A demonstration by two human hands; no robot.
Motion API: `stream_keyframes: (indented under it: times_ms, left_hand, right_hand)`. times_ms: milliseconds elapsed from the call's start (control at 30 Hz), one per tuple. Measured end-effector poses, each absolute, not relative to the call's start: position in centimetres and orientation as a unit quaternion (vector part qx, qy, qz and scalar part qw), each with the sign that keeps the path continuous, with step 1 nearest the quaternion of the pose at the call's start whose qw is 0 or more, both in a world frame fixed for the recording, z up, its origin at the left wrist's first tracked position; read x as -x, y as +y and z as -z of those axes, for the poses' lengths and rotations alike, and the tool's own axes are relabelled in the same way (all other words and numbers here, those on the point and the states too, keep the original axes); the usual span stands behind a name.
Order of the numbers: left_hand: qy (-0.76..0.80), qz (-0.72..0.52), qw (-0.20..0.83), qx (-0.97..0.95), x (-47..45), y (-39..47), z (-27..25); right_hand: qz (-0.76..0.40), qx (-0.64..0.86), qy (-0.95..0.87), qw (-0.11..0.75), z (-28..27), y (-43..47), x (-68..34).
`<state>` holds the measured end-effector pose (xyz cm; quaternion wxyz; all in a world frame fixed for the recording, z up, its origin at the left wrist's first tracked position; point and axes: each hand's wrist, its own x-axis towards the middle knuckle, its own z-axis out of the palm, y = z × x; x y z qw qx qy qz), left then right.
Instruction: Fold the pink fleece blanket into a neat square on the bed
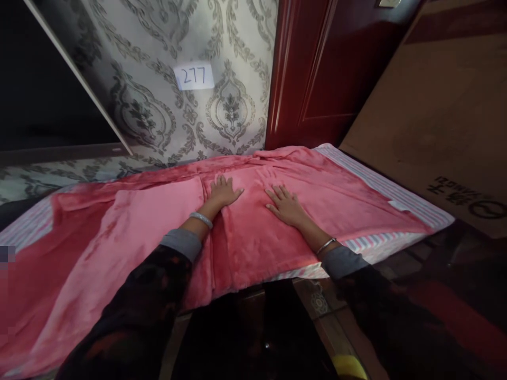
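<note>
A pink plush blanket (261, 232) is spread over a low surface, with folds and overlapping layers near its middle. Flat on it, fingers spread, lies my left hand (225, 191), beside a fold that runs toward me. My right hand (285, 206) also rests palm down on the blanket, a short way to the right, with its fingers apart. Neither hand grips the fabric. Darker streaks show in the pile around both hands. A small white tag (398, 206) sticks out near the blanket's right edge.
Under the blanket a striped sheet (368, 168) shows at the edges. Behind stands a patterned wall (237, 68) with a paper marked 277 (194, 76). A dark screen (47, 89) is at left, a red door (317, 68) at back, a large cardboard box (439, 116) at right.
</note>
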<state>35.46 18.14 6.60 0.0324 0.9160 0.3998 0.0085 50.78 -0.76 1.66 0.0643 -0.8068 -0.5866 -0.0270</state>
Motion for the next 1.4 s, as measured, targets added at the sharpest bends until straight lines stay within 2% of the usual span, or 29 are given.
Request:
stream_keyframes:
  times_ms: [133, 300, 467, 667, 900, 1133, 1400]
  left_hand:
    - [0.348, -0.038, 0.034, -0.936, -34.4, 14.4, -7.2]
    - [0.202, -0.065, 0.076, -0.974, -30.2, 9.2, -4.2]
    - [0.199, -0.065, 0.102, -0.972, -28.5, 9.1, -3.1]
    - [0.216, 0.022, 0.116, -0.969, -28.8, 9.0, -5.7]
    - [0.114, 0.007, 0.091, -0.989, -25.3, 5.3, -5.0]
    - [0.099, 0.009, 0.058, -0.993, -25.3, 5.3, -4.0]
    - [0.115, 0.037, 0.125, -0.985, -23.3, 4.1, -6.0]
  right_hand:
    - [0.024, 0.807, -0.586, 0.074, -1.9, -0.7, -50.8]
    - [0.022, 0.808, -0.583, 0.085, -1.6, -0.9, -50.6]
    - [0.014, 0.810, -0.579, 0.088, -2.4, -0.8, -50.3]
    - [-0.086, 0.829, -0.545, 0.091, -4.5, -3.4, -49.3]
    - [-0.009, 0.778, -0.622, 0.088, -2.2, -9.2, -46.5]
    - [0.041, 0.779, -0.619, 0.090, -1.4, -9.8, -45.5]
    - [0.050, 0.772, -0.623, 0.113, -0.3, -10.0, -45.9]
